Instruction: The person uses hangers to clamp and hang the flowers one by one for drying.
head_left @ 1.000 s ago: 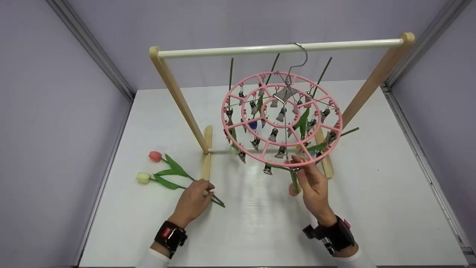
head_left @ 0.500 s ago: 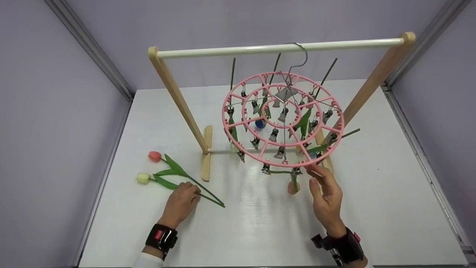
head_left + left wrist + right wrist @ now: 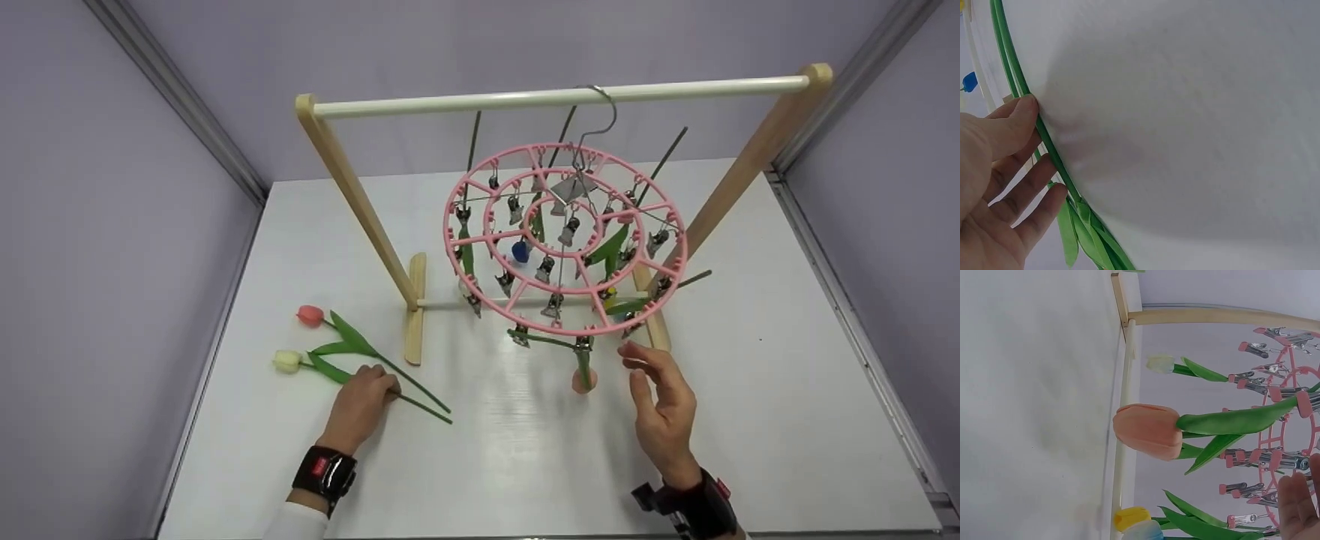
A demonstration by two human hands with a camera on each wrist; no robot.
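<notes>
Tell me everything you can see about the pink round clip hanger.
The pink hanger is a round plastic frame of three rings joined by spokes, with small metal clips dangling from it. Its metal hook hangs on the white rail of a wooden stand, and the frame tilts toward the camera. Several tulips hang head down from the clips, a salmon one at the near edge. The right hand is just below the rim, not touching.

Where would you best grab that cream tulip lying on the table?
Probably by its bare green stem, pinched from above near the free end. The cream tulip lies flat, and the left hand already touches that stem; bloom and leaves look too soft.
</notes>
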